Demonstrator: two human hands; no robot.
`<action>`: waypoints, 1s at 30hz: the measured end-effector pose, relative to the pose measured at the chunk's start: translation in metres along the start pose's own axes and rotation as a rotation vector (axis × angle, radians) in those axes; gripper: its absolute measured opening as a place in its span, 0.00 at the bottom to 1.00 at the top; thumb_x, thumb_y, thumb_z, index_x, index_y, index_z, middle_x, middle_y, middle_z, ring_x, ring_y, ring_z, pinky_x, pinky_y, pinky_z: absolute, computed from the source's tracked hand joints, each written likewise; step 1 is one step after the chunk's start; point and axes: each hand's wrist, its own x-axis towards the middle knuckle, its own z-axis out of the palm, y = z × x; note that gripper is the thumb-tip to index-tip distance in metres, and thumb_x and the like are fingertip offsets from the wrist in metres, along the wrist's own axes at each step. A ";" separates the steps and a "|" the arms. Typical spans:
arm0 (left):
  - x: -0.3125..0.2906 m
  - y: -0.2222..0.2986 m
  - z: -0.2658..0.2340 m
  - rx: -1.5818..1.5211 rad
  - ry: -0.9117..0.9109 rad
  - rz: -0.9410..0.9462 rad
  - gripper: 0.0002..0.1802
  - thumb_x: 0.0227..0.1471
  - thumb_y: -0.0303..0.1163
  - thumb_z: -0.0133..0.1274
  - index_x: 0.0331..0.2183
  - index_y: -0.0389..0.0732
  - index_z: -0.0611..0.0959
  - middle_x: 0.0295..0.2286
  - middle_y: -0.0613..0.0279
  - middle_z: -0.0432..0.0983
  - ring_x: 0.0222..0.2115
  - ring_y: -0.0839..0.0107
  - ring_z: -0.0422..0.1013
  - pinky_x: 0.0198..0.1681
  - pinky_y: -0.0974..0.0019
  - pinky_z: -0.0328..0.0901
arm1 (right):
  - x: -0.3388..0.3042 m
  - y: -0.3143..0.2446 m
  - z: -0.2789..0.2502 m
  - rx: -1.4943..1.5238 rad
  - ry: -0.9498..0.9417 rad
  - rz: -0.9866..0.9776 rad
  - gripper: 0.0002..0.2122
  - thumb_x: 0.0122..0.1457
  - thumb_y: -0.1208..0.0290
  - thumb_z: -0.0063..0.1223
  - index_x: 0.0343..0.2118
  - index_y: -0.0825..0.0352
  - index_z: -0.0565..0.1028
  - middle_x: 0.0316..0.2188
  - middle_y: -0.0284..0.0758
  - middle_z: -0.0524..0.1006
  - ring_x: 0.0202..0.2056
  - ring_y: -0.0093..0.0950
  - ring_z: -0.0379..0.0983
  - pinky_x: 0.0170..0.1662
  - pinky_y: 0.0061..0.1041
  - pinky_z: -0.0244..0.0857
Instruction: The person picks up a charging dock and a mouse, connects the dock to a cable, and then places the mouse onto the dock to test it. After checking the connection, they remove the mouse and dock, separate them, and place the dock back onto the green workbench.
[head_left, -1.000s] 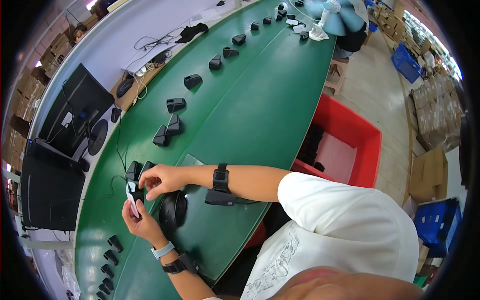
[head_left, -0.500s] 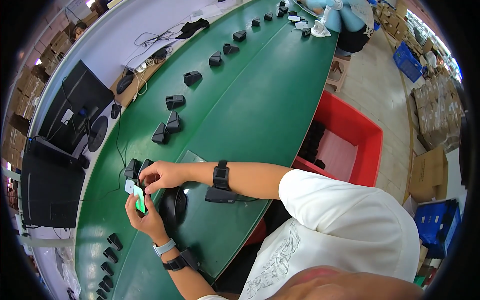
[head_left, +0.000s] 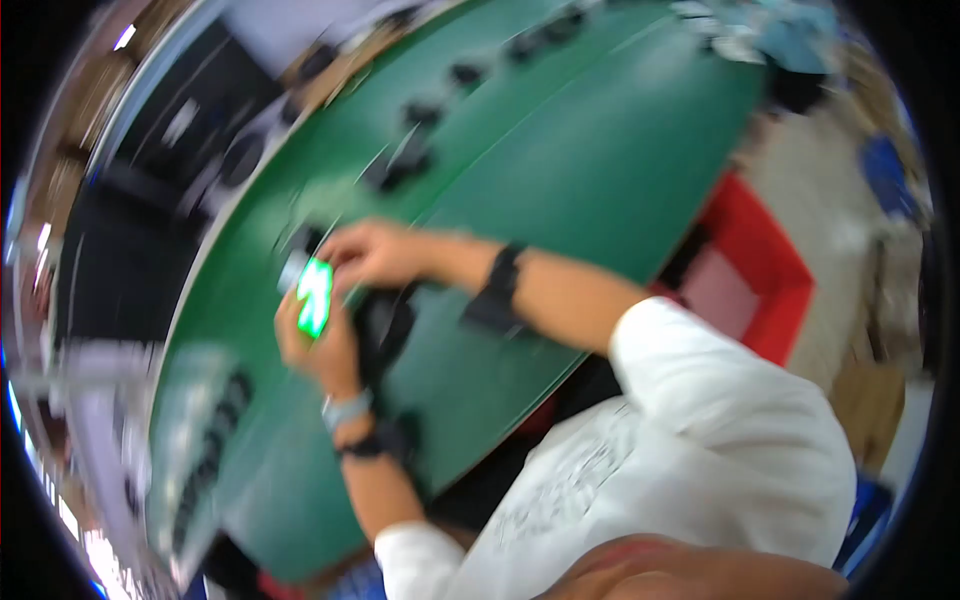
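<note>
The whole picture is smeared by motion. My left hand [head_left: 318, 345] is closed around a small handheld device with a bright green lit face [head_left: 314, 298]. Bent inward at the device's upper end, my right hand [head_left: 375, 252] has its fingers curled together; what they pinch is too blurred to make out. A pale piece [head_left: 293, 270] shows at the device's far side. Just beyond the fingertips sits a small black housing [head_left: 306, 238]. A larger rounded black object [head_left: 388, 318] lies on the green table [head_left: 560, 190], to the right of my left hand.
More black housings [head_left: 398, 163] stand in a line toward the far end, and another row [head_left: 212, 445] is at the near left. Black monitors [head_left: 125, 260] line the left side. A red bin [head_left: 775, 290] stands right of the table. Someone in light blue [head_left: 800, 40] is at the far right.
The view has swung, so the table and both hands appear shifted up and to the right. The device's green face looks brighter and larger. Both hands stay together at it.
</note>
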 end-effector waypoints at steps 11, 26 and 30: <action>-0.006 -0.011 -0.007 -0.039 0.004 0.039 0.19 0.42 0.26 0.72 0.38 0.40 0.83 0.41 0.53 0.80 0.37 0.57 0.78 0.40 0.60 0.72 | -0.005 -0.018 -0.002 0.195 0.004 0.078 0.15 0.63 0.75 0.58 0.52 0.67 0.78 0.36 0.26 0.77 0.41 0.16 0.72 0.50 0.21 0.67; 0.003 -0.004 0.006 -0.063 -0.088 0.092 0.35 0.38 0.27 0.74 0.50 0.36 0.78 0.37 0.54 0.80 0.34 0.60 0.79 0.40 0.64 0.73 | -0.004 -0.020 0.002 0.159 0.125 0.172 0.06 0.66 0.71 0.57 0.39 0.68 0.77 0.33 0.26 0.79 0.35 0.14 0.72 0.36 0.17 0.68; 0.005 0.002 -0.003 0.046 -0.098 0.154 0.36 0.39 0.26 0.72 0.52 0.37 0.79 0.35 0.54 0.80 0.32 0.58 0.78 0.36 0.62 0.73 | -0.001 -0.020 0.005 0.099 0.191 0.128 0.08 0.67 0.67 0.58 0.37 0.67 0.78 0.28 0.24 0.77 0.30 0.13 0.68 0.31 0.16 0.63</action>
